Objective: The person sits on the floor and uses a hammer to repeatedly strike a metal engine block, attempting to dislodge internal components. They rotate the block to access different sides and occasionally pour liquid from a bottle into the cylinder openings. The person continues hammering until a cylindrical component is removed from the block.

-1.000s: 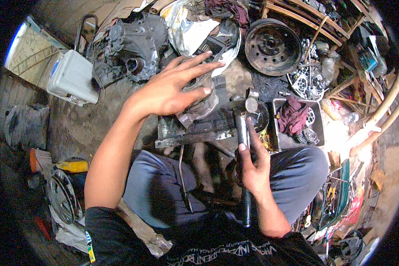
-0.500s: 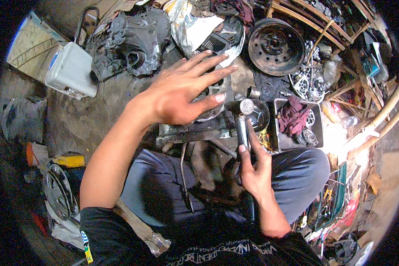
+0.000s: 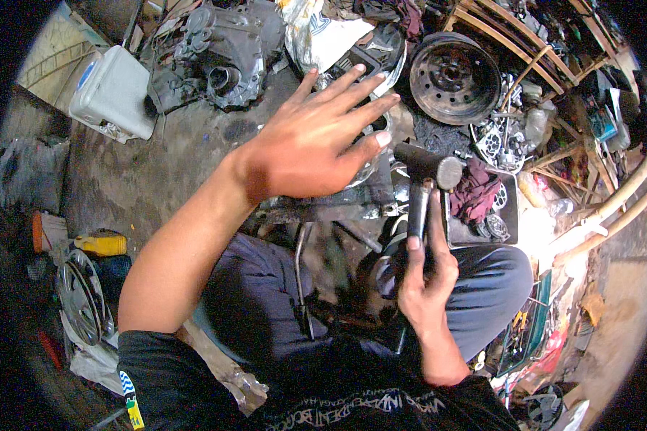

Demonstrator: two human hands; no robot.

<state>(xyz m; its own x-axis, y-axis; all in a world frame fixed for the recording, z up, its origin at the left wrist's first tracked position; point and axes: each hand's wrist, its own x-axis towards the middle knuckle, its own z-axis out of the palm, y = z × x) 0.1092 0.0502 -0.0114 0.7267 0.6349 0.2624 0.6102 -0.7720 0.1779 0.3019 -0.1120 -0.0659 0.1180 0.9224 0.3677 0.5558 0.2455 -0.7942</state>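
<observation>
My right hand grips a hammer by its metal handle, the index finger stretched along it. The hammer's dark, thick head is up at the far end, just left of a maroon rag. My left hand is open, palm down with the fingers spread, above a round metal part that it mostly hides. Whether the palm touches that part, I cannot tell. The part is at a low metal stand between my knees.
A grey bin with the maroon rag and metal parts stands right of the hammer. Farther off are a steel wheel rim, a gearbox housing and a white box. A green tool tray lies beyond my right knee.
The hammer in my right hand has moved to the right, its head now beside the bin. My left hand has shifted slightly right and stays spread. The view has shifted a little.
</observation>
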